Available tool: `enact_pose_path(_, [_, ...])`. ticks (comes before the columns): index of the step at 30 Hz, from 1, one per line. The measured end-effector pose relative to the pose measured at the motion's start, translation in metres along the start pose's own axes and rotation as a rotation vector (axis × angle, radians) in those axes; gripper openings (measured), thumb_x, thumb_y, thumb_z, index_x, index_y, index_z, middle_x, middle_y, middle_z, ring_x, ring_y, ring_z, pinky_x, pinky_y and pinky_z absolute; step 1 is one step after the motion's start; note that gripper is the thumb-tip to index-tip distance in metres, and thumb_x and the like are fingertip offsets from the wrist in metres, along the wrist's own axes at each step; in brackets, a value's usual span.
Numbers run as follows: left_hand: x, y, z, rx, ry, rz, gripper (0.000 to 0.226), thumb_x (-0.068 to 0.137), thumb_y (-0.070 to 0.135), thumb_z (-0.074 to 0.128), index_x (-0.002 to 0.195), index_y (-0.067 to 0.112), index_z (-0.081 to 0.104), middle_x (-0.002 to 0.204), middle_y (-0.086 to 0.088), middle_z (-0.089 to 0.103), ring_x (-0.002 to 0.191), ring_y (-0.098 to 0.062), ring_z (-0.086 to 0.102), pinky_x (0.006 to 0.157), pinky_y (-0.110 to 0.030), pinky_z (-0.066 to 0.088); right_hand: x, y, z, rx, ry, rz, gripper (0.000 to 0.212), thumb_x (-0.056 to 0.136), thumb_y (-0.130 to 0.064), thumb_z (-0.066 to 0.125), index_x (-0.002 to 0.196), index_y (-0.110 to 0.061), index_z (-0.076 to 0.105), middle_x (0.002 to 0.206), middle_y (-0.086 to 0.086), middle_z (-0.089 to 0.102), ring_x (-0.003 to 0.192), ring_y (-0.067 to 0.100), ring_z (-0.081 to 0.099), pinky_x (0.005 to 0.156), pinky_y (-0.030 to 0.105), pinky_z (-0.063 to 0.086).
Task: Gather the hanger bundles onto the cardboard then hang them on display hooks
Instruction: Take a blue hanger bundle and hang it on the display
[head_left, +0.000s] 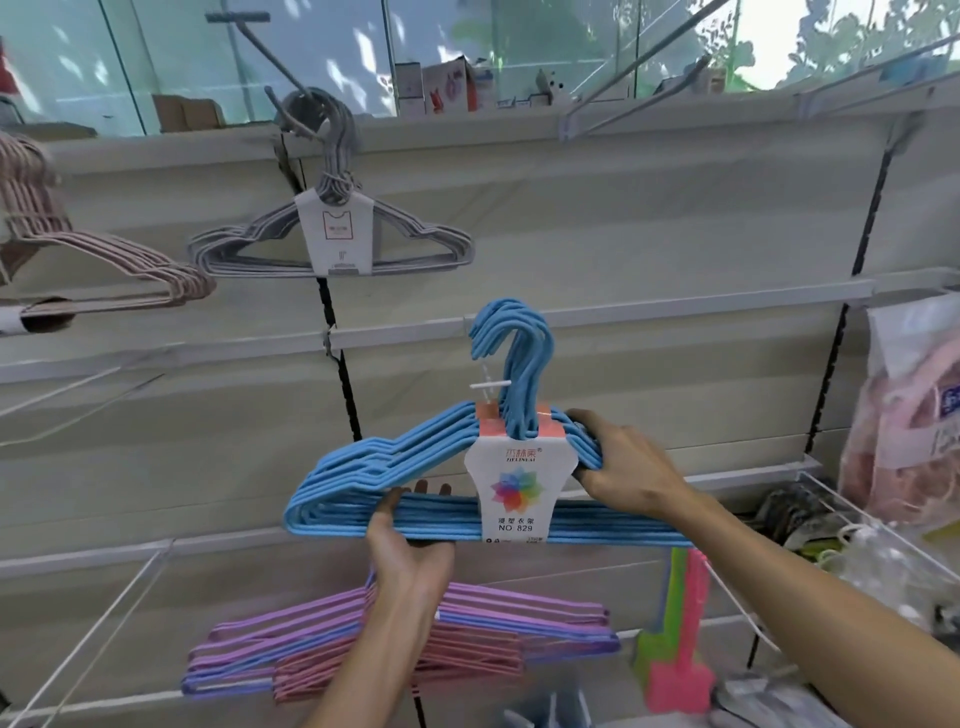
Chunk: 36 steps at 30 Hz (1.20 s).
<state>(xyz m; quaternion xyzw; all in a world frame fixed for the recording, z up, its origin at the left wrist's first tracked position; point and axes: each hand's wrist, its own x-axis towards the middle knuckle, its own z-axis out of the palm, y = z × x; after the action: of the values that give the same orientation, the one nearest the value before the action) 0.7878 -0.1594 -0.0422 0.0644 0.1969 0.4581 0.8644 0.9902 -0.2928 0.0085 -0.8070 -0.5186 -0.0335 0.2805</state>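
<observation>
Blue hanger bundle (415, 488) held mid-frame, bottom bars gripped by left hand (410, 540), right shoulder clasped by right hand (618, 462), grey hangers (332, 234) hung upper left.

A shop, plainly. Slotted wall panels (623, 249) with rails and wire display hooks (639, 88), packaged hanger bundles (332, 228) with printed labels (511, 483) hung for sale. Boxed goods (447, 85) along the top shelf.
</observation>
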Motion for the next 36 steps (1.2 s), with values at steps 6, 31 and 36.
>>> enact_pose_path(6, [0.026, -0.008, 0.007, -0.03, 0.077, 0.04, 0.003, 0.094, 0.017, 0.057, 0.092, 0.015, 0.059, 0.092, -0.008, 0.059, 0.092, -0.028, 0.061, 0.104, -0.049, 0.047, 0.036, 0.008, 0.008, -0.06, -0.028, -0.053, 0.058, 0.086, -0.039, 0.06, 0.14, -0.035, 0.039, 0.112, -0.002, 0.071, 0.098, 0.026, 0.066, 0.074, 0.035, 0.048])
enact_pose_path(31, [0.126, -0.018, -0.01, 0.024, 0.115, 0.174, 0.02, 0.094, 0.029, 0.055, 0.109, 0.017, 0.059, 0.094, -0.008, 0.062, 0.093, -0.027, 0.062, 0.089, -0.047, 0.053, 0.105, 0.035, 0.057, -0.089, -0.128, -0.129, 0.068, 0.08, -0.034, 0.056, 0.143, -0.029, 0.033, 0.125, 0.001, 0.065, 0.103, 0.03, 0.064, 0.083, 0.039, 0.051])
enact_pose_path(36, [0.136, -0.012, -0.018, 0.139, 0.16, 0.144, 0.027, 0.096, 0.017, 0.057, 0.123, 0.015, 0.058, 0.106, -0.009, 0.064, 0.108, -0.028, 0.061, 0.094, -0.047, 0.052, 0.111, 0.039, 0.06, -0.065, -0.182, -0.126, 0.074, 0.081, -0.029, 0.056, 0.148, -0.024, 0.027, 0.132, 0.005, 0.06, 0.108, 0.03, 0.061, 0.084, 0.037, 0.046])
